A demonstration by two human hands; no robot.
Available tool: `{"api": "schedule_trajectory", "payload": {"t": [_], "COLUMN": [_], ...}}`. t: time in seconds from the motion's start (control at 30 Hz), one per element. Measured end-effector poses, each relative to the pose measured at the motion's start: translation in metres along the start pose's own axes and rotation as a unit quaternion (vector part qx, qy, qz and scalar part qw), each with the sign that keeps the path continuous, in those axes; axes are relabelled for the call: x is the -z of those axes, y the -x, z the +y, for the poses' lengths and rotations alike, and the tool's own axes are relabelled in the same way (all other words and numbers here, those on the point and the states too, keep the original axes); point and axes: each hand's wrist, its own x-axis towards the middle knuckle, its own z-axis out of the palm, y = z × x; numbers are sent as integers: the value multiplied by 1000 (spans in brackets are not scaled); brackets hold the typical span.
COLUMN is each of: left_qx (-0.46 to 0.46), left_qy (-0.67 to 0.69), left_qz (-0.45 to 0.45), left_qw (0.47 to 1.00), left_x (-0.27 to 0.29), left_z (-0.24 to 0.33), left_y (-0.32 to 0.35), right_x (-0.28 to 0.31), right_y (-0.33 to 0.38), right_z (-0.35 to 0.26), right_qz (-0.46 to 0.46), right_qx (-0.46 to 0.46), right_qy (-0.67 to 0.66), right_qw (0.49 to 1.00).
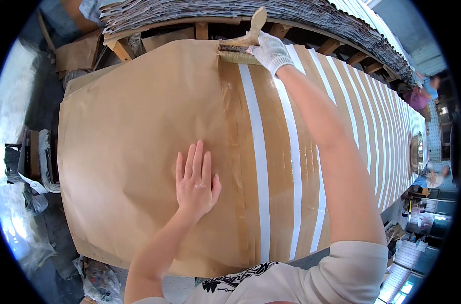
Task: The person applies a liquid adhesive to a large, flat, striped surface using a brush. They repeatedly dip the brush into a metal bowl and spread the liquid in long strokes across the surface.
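Note:
My left hand (196,177) is bare and lies flat on a large sheet of brown paper (124,126), fingers stretched out. In a white knitted glove, my right hand (272,52) grips a wide brush (240,50) with a wooden handle that points away from me. The brush's bristles touch the far edge of the paper, where a darker, wet-looking band runs toward me. Right of that band, overlapping brown sheets alternate with white strips (261,177), and some of them shine as if wet.
Beyond the table a long stack of paper sheets (174,16) rests on a wooden rack (202,30). A metal basin (417,152) stands at the table's far right end. Other people (420,96) are near there. Plastic bags (101,278) and boxes lie at the left.

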Motion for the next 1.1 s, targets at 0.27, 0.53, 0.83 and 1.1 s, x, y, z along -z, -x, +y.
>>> {"api": "schedule_trajectory", "payload": {"t": [0.27,0.53,0.83,1.1], "left_qx": [-11,3,8,4], "left_qy": [-2,5,-1,3], "left_qz": [4,-6,15,34], "left_qw": [1000,1000,1000,999], "left_x": [-4,-3,1,-3], "left_z": [-5,-2,-3,-4], "left_y": [-5,-8,-4,5], "right_x": [-8,11,26,108], "right_y": [-46,-39,1,231], "right_z": [0,43,1,-33], "right_qz": [70,-90,24,-72], "right_qx": [-8,60,50,270], "right_qy": [19,-125,-5,-90], "right_qw": [997,986,998,956]}}
